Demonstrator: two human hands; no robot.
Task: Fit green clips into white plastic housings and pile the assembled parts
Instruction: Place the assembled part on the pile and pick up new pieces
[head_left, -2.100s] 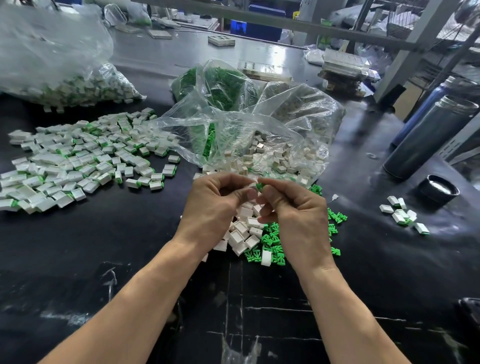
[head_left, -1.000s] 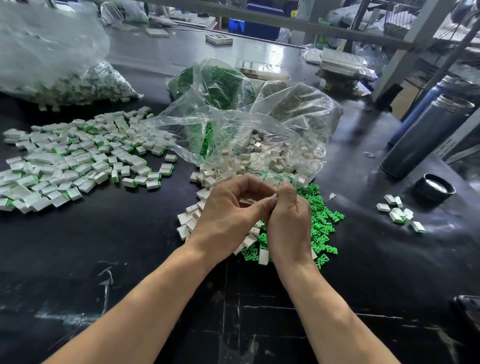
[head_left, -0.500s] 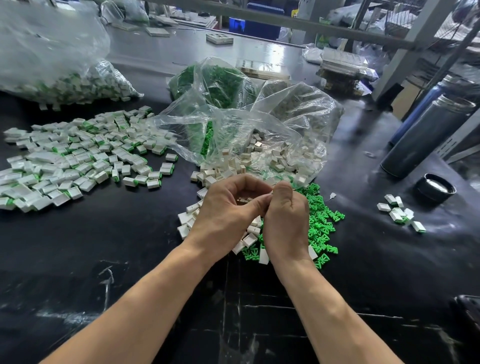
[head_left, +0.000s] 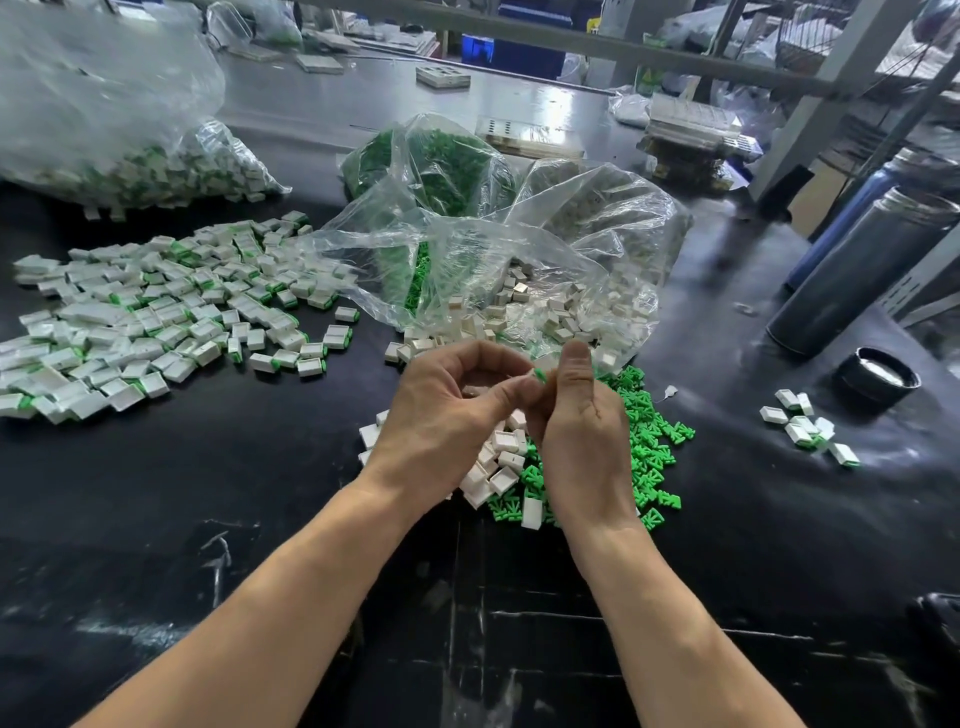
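Green clip (head_left: 540, 375) pinched between fingers (head_left: 575, 364) of both hands

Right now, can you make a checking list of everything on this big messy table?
Surface: glossy black table, scuffed white near the front edge.
Job's things: loose green plastic clips and white plastic housings under the hands; big spread of assembled white-and-green parts on the left.
Clutter: clear plastic bags, grey metal flask, black round lid.
Fingers: left hand and right hand pinch one small green clip together.
Cables: nothing seen.
Surroundings: grey shelving frame behind.
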